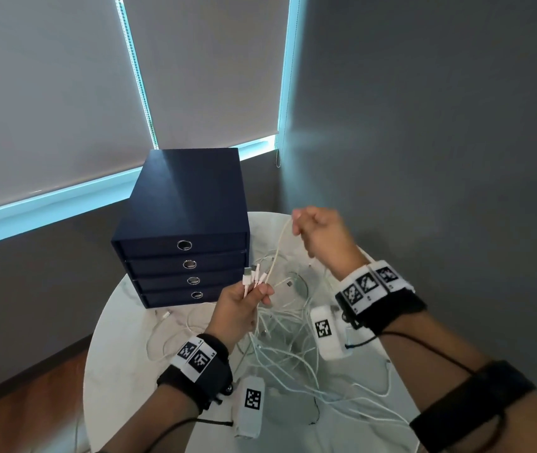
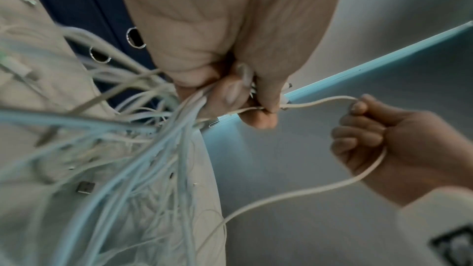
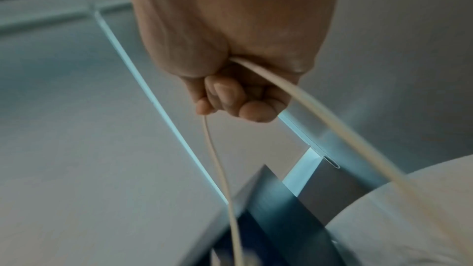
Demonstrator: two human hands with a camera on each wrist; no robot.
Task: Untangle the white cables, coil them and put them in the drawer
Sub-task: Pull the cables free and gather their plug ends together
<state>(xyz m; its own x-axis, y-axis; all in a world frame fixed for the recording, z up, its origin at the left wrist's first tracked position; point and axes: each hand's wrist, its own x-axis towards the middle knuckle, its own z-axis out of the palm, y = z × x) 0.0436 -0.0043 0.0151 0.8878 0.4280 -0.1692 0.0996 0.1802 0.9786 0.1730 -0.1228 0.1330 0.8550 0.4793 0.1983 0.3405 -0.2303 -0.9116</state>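
Fingers of the left hand (image 1: 239, 313) curled tight around a bundle of white cable ends, four or so USB plugs (image 1: 254, 276) sticking up out of the fist toward 12 o'clock. Fingers of the right hand (image 1: 321, 235) closed on a single white cable (image 1: 279, 246), raised above the table at about 1 o'clock from the left hand; that strand runs from the left fist up through the right fist, then loops back down past the right wrist. Left wrist view confirms: thumb pressed over the bunched leads, the one cable (image 2: 320, 102) arcing across to the right hand (image 2: 379, 141). Rest of the white cables (image 1: 293, 341) lie as a loose tangle on the round white table (image 1: 116, 364), mostly centre and toward 5 o'clock, some strands hanging from the left fist. Navy four-drawer unit (image 1: 183, 223) stands at the table's 11 o'clock edge, all drawers closed. Grey roller blinds (image 1: 48, 93) behind.
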